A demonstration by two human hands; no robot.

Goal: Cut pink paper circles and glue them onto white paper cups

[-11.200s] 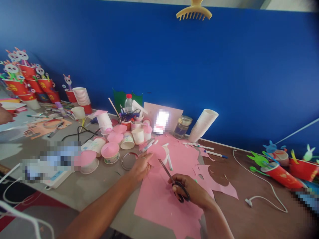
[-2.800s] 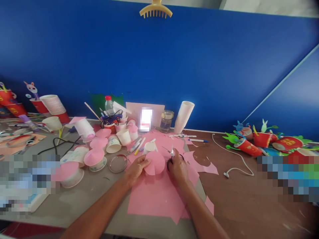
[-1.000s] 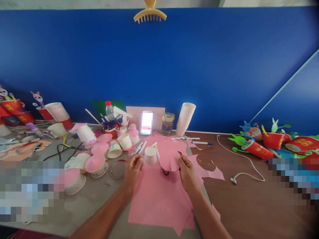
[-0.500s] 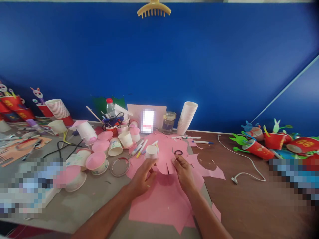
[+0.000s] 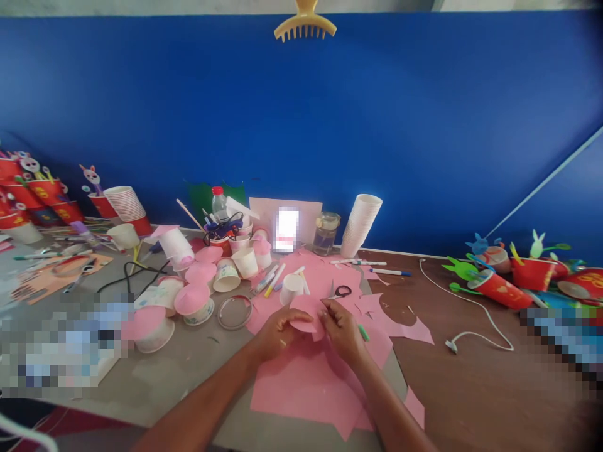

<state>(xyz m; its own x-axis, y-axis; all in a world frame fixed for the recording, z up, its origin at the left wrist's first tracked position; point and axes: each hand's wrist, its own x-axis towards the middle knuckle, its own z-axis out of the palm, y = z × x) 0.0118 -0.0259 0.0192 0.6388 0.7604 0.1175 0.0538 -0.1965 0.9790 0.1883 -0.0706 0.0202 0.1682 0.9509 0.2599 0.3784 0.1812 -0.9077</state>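
A small pink paper cutout (image 5: pixel 305 311) is held up between my two hands, its edges curving together. My left hand (image 5: pixel 277 331) is closed on its left side, thumb on top. With pinched fingertips, my right hand (image 5: pixel 340 328) grips the right edge. Just behind the cutout stands a white paper cup (image 5: pixel 293 287). Scissors (image 5: pixel 343 291) with dark handles lie beyond my right hand. A green stick-like piece (image 5: pixel 363 333) shows beside my right wrist, partly hidden. Large pink paper sheets (image 5: pixel 301 389) spread under both hands.
Pink-topped paper cups (image 5: pixel 194 301) cluster left, near a tape roll (image 5: pixel 234 312). Markers (image 5: pixel 274 280), a glass jar (image 5: pixel 326 232), a lit phone (image 5: pixel 286 229) and a tall cup stack (image 5: pixel 362 225) stand behind. A white cable (image 5: pixel 475 301) and red cups (image 5: pixel 532 274) lie right.
The pink cutout, flatter and showing slits before, is now curled with its edges drawn together. My hands have come closer to each other. The view has shifted slightly left.
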